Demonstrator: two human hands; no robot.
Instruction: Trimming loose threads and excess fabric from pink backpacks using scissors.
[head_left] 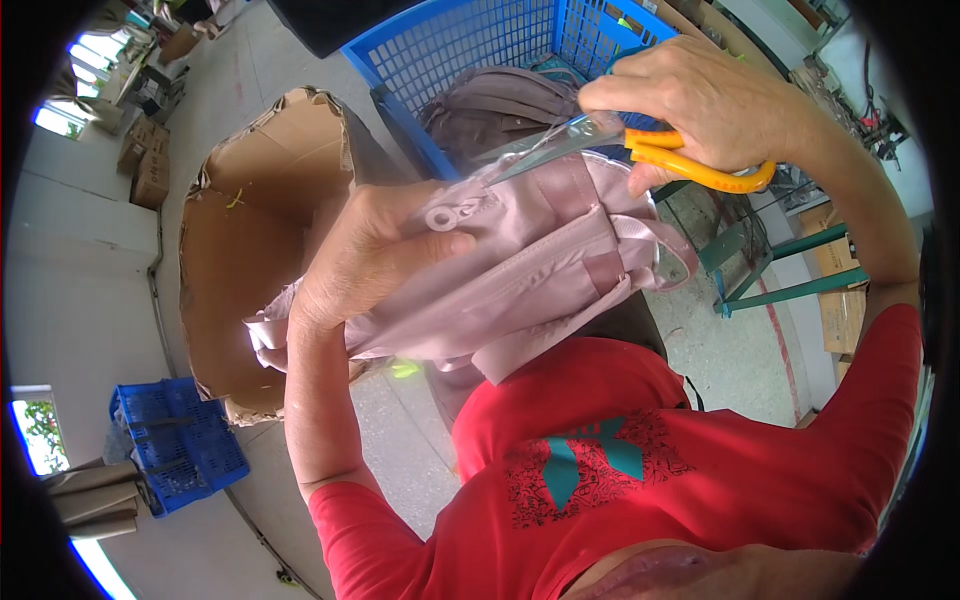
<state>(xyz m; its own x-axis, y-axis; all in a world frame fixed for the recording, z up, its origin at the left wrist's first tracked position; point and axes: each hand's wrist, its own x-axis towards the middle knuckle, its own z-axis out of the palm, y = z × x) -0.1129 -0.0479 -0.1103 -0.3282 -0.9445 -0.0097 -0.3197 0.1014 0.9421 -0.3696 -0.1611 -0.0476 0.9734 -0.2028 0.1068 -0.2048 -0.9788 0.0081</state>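
Note:
A pale pink fabric bag (520, 255), with straps and seams showing, lies across my lap in front of my red shirt. My left hand (370, 250) grips its left part, thumb on top of the cloth near a small white ring (441, 217). In my right hand (700, 100) is a pair of scissors with yellow handles (700, 170). Its blades (545, 155) point left along the bag's far edge, close to or touching the cloth; I cannot tell whether they meet a thread. The fingers of my left hand behind the bag are hidden.
A large open cardboard box (240, 200) stands to the left. Beyond the bag is a blue plastic crate (440, 50) holding greyish-pink bags (500, 105). More blue crates (180, 445) stand by the wall at lower left. A green metal frame (790, 265) is at right.

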